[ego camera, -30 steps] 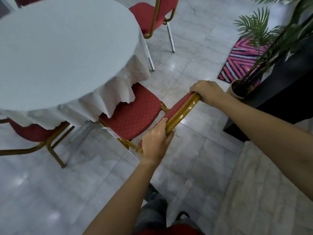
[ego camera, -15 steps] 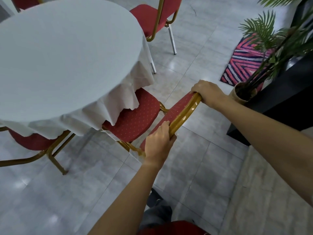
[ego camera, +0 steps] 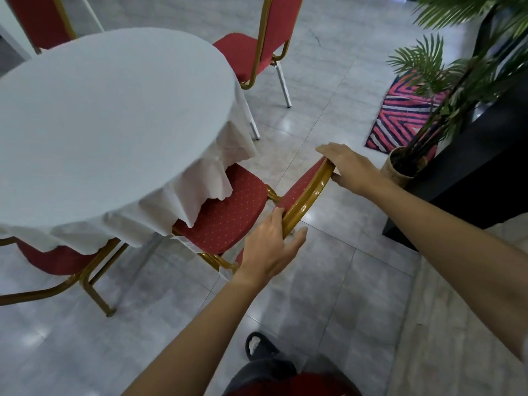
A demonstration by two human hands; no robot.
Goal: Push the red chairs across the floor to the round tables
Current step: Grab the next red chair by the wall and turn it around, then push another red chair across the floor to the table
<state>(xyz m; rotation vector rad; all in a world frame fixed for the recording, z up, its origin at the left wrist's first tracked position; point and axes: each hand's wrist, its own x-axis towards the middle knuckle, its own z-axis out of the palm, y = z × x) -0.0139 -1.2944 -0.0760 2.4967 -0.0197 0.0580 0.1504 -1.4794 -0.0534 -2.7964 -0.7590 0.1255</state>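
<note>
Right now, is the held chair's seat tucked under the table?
Partly in: the tablecloth overhangs the front of the chair's seat; its rear half shows.

Glossy grey tiled floor (ego camera: 328, 281) — striped rug (ego camera: 400, 121), potted palm (ego camera: 445, 90), black cabinet (ego camera: 471, 178).

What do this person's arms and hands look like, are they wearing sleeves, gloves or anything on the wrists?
Both forearms are bare as far as the picture shows: no sleeves in view. The left hand and the right hand wear no gloves, and no watch, bracelet or ring can be seen. Nails look short and unpainted.
</note>
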